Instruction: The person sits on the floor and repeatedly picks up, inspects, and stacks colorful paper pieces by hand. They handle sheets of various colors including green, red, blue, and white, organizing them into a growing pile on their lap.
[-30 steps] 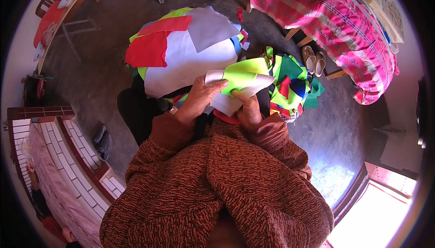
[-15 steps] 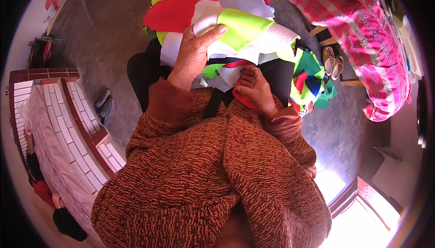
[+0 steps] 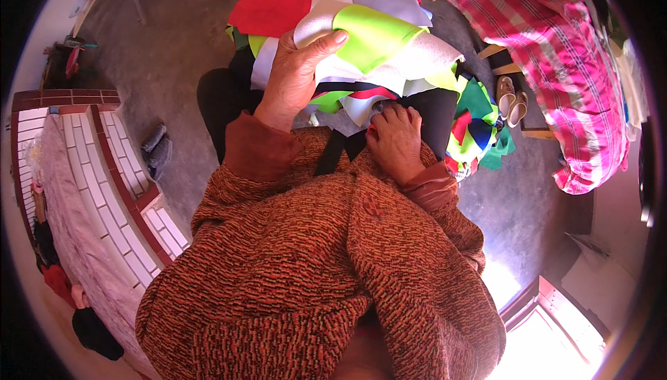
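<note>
Left hand (image 3: 295,78): I read thumb closed over the near edge of the lime-and-white cloth (image 3: 379,38), fingers hidden behind. Cloth overlaps the scrap pile (image 3: 271,10) in my view. Right hand (image 3: 399,140): near coat (image 3: 292,234) front, fingers part-curled; cannot tell if holding.

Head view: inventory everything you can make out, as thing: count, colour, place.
Broad cloth piece: one, lime and white, held ahead
Flat cloth pieces: two, red, beyond it
Cloth scrap heap: one, multicoloured, right of centre
Plaid cloth: one, pink and white, upper right
Low shoes: two, cream, right
Footwear: apparently a pair, dark grey, left
Brick-tiled structure: one, white and brown, left
Textured coat: one, rust and black, worn
Trousered legs: two, black, ahead
Left hand: one, bare, holding broad cloth
Right hand: one, bare, at waist
</note>
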`<state>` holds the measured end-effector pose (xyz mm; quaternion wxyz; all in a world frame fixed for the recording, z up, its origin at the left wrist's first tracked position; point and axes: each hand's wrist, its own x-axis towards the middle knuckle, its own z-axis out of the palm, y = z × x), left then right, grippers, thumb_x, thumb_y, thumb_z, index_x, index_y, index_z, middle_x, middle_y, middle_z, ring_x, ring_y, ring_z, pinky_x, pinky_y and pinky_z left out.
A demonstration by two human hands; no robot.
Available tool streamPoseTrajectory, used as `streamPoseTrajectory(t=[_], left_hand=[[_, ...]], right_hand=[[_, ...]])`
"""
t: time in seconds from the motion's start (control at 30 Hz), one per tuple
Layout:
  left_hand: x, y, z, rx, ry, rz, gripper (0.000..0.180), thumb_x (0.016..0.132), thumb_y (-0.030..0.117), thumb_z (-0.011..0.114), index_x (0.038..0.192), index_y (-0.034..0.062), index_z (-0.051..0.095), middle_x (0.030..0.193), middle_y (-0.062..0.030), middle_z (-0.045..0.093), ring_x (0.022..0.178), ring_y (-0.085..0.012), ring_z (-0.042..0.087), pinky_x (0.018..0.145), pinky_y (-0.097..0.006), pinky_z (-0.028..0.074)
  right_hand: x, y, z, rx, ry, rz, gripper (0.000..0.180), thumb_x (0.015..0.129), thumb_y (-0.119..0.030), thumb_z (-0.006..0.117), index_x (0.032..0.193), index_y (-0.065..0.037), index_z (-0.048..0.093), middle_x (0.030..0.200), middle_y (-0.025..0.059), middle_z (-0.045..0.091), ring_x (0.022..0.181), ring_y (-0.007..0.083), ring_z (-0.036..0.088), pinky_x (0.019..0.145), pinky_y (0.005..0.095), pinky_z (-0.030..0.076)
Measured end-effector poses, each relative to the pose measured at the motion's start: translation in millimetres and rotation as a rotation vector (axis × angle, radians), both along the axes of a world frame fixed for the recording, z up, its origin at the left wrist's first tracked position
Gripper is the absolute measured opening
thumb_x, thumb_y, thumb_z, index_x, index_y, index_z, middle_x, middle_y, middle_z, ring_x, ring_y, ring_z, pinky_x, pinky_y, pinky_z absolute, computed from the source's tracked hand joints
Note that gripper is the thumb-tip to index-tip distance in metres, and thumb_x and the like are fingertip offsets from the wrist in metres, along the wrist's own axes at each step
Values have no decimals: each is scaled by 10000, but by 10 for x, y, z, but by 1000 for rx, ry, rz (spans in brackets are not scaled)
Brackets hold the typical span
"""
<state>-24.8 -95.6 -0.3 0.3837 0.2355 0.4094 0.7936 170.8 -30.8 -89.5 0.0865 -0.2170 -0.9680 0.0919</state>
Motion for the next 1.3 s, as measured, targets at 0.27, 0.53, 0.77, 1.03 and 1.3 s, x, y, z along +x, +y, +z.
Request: streamPoseTrajectory(t=[0.27, 0.53, 0.77, 1.03, 1.3], left_hand=[[-51, -95, 24, 40, -52, -69, 256, 800, 66, 659, 1045, -2, 629, 958, -72, 668, 857, -151, 641, 790, -296, 503], [-142, -236, 124, 45, -118, -128, 396, 765, 69, 589, 1149, -19, 554, 1029, -103, 640, 925, -199, 630, 824, -321, 496], [-211, -372, 186, -54, -13, -130, 502, 729, 139, 590, 1198, -24, 518, 1066, -104, 615, 962, -189, 599, 840, -313, 479], [-321, -475, 238, -44, 6, -118, 572, 693, 140, 606, 1236, -4, 499, 1091, -94, 609, 981, -176, 587, 839, -302, 468], [-373, -512, 215, -80, 53, -150, 508, 721, 127, 628, 1205, 3, 536, 1086, -85, 623, 996, -172, 591, 886, -306, 441]], right_hand=[[159, 207, 119, -1048, 506, -189, 65, 882, -89, 561, 943, -67, 568, 904, 85, 625, 870, 248, 599, 839, 341, 452], [377, 423, 248, -1746, 915, -228, 230, 933, -68, 452, 1161, -87, 477, 924, 86, 621, 631, 115, 539, 520, 201, 430], [247, 429, 206, -1877, 735, -77, 166, 874, 12, 443, 1005, 2, 546, 957, 111, 584, 752, 142, 542, 648, 223, 437], [175, 544, 165, -2045, 809, -106, 410, 950, -352, 494, 1175, -11, 447, 771, -5, 475, 557, 67, 362, 468, 203, 285], [67, 765, 97, -2091, 865, -182, 319, 966, -375, 453, 813, -98, 493, 605, -35, 392, 493, 71, 289, 460, 206, 244]])
